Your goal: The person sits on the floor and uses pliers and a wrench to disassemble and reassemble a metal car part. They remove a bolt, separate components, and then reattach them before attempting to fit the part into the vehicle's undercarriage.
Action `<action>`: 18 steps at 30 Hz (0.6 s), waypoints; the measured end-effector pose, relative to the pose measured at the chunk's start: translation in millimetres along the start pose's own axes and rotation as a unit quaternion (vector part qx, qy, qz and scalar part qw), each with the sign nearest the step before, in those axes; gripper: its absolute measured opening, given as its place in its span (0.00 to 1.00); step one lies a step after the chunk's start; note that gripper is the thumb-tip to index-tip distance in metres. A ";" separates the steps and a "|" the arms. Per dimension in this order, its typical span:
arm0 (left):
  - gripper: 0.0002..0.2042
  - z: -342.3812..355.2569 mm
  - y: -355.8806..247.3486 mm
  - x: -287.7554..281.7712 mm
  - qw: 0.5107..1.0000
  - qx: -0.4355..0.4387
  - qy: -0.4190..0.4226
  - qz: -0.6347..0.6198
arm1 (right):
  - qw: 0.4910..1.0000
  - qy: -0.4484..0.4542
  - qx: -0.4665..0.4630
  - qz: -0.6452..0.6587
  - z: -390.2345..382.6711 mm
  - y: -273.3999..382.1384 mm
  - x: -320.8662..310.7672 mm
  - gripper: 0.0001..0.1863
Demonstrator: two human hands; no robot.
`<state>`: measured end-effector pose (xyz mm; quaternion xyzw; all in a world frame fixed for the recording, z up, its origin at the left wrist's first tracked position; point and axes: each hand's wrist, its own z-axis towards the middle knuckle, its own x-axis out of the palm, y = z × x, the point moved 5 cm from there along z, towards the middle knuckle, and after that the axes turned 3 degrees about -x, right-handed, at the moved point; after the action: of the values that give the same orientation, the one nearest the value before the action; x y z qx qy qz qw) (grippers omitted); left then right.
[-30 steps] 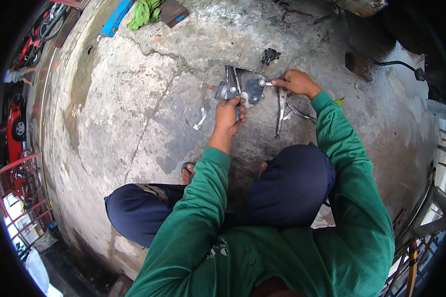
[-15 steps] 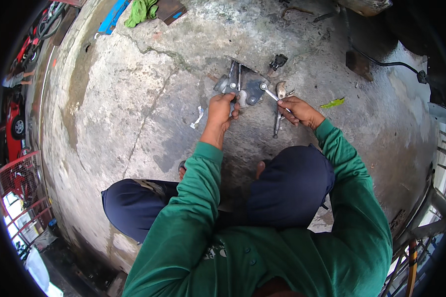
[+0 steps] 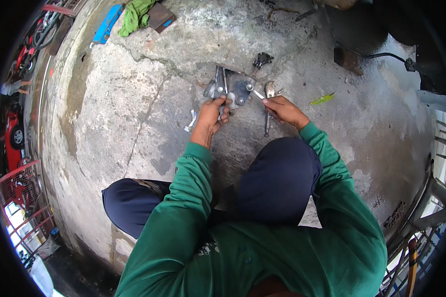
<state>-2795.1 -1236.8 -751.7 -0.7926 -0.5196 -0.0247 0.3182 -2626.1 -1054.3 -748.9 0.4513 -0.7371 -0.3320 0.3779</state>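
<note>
A grey metal bracket (image 3: 239, 85) with bolts and round mounts lies on the concrete in front of me. My right hand (image 3: 286, 112) grips a silver wrench (image 3: 258, 93), whose far end sits on a bolt head at the bracket's right side. At the near left edge of the bracket, my left hand (image 3: 210, 118) is closed, thumb and curled fingers against the metal; the exact grip is partly hidden. A long, slim metal tool (image 3: 267, 124) lies just left of my right hand, beside a worn tan-grey piece (image 3: 269, 89).
Beyond the bracket sits a small black part (image 3: 262, 60). A green leaf (image 3: 322, 99) lies to the right, a white scrap (image 3: 191, 120) to the left. Far left are a blue tray (image 3: 107, 24), a green cloth (image 3: 135, 17) and a brown box (image 3: 161, 18). My knees flank the work.
The view has shifted slightly, so the floor things sit a little further left. Both hands keep their holds, and the wrench stays on the same bolt at nearly the same angle.
</note>
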 end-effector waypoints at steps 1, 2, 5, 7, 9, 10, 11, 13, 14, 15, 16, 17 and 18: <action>0.11 2.0 -1.6 -1.7 0.999 -0.019 0.033 -0.032 | 0.999 0.037 -0.036 0.007 -3.6 13.7 -7.7 0.25; 0.11 9.0 0.6 -1.4 0.995 -0.041 0.069 -0.063 | 0.994 0.015 -0.010 0.107 -8.5 12.0 -20.4 0.27; 0.13 11.6 0.4 -4.1 0.982 -0.070 0.109 -0.140 | 0.929 -0.272 0.036 -0.248 -3.3 -23.3 -56.1 0.30; 0.13 8.1 6.6 4.9 0.986 -0.052 0.092 -0.125 | 0.851 -0.271 -0.038 -0.448 -1.6 -41.7 -52.9 0.31; 0.12 2.2 10.9 18.3 0.998 0.001 0.035 -0.046 | 0.810 -0.259 -0.098 -0.517 -0.6 -31.7 -38.1 0.31; 0.12 -0.4 14.8 26.5 0.999 0.037 0.020 -0.014 | 0.823 -0.255 -0.123 -0.493 -2.0 -14.9 -28.6 0.31; 0.13 -3.9 23.7 34.1 0.998 0.068 0.004 0.018 | 0.836 -0.250 -0.144 -0.467 -6.0 5.4 -15.4 0.31; 0.14 -3.3 45.0 44.4 0.987 0.137 -0.026 0.077 | 0.957 -0.147 0.059 -0.243 -15.0 16.8 8.6 0.34; 0.14 6.9 56.9 42.8 0.972 0.170 -0.046 0.156 | 0.970 -0.092 0.122 -0.190 -21.9 19.3 26.6 0.35; 0.14 14.9 62.9 44.0 0.948 0.203 -0.066 0.235 | 0.973 -0.037 0.183 -0.134 -27.7 24.9 46.8 0.35; 0.14 5.6 61.9 63.7 0.921 0.257 -0.079 0.282 | 0.968 -0.074 0.153 -0.187 -41.7 40.5 61.9 0.35; 0.15 -5.3 61.5 83.3 0.888 0.310 -0.092 0.326 | 0.979 -0.103 0.129 -0.120 -43.0 34.2 54.4 0.34; 0.19 -20.0 59.8 114.0 0.874 0.317 -0.070 0.362 | 0.983 -0.143 0.102 -0.053 -49.9 22.5 37.3 0.34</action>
<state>-2686.8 -1170.7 -722.2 -0.7815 -0.1976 0.3138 0.5018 -2604.1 -1087.5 -695.9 0.4740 -0.7884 -0.3356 0.2027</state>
